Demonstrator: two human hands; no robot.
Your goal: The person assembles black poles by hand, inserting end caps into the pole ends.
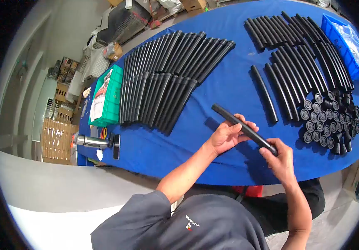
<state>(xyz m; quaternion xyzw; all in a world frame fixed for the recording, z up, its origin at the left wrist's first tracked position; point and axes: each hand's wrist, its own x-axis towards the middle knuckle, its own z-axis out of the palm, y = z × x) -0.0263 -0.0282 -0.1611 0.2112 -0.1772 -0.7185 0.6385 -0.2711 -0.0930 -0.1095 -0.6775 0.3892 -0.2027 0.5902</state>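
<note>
A black tube (242, 127) is held slantwise above the blue cloth, its far end pointing up and to the left. My left hand (229, 135) grips it near the middle, thumb on top and fingers underneath. Around its near end my right hand (279, 160) is closed, with thumb and fingers pressed on the tip; whether a cap sits there is hidden. To the right of my hands lies a cluster of round black end caps (320, 127). A single black tube (265, 93) lies just beyond, beside rows of similar tubes (296, 68).
Rows of black tubes with wider ends (158, 83) cover the table's left side. Beside them stand a green bin (112, 96), a phone (116, 146) and a shiny metal cylinder (92, 141). A blue bin (348, 50) with plastic bags stands at the far right of the blue tablecloth (225, 79).
</note>
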